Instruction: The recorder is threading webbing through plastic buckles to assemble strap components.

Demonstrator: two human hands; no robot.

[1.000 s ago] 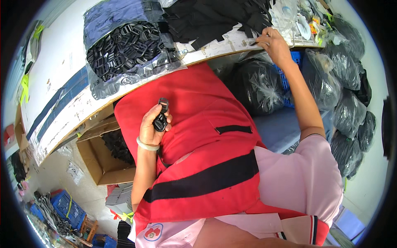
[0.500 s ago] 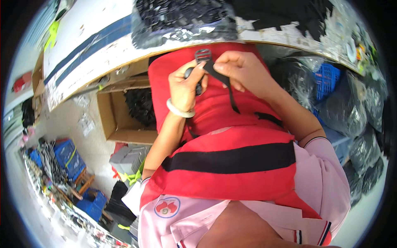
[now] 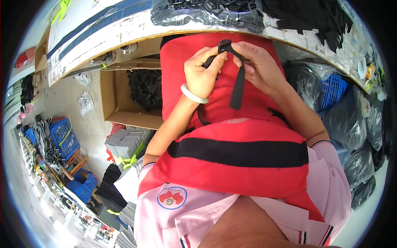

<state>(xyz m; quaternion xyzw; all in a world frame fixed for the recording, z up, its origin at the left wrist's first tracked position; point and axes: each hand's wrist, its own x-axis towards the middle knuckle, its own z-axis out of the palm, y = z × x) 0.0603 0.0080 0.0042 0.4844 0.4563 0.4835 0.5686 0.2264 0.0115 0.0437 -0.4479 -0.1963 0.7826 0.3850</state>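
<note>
While hands [image 3: 200, 72] [image 3: 264, 68] grip buckle [image 3: 224, 42] and strap [image 3: 237, 89], carton [image 3: 134, 118] (open) contains black pieces [image 3: 147, 89].

Red apron [image 3: 231, 177] (black-banded), pink shirt [image 3: 331, 182]

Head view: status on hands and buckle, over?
Left hand holding black buckle. Right hand pinching black strap beside it. Strap tail over red apron. Nothing visibly blocking hands.
</note>
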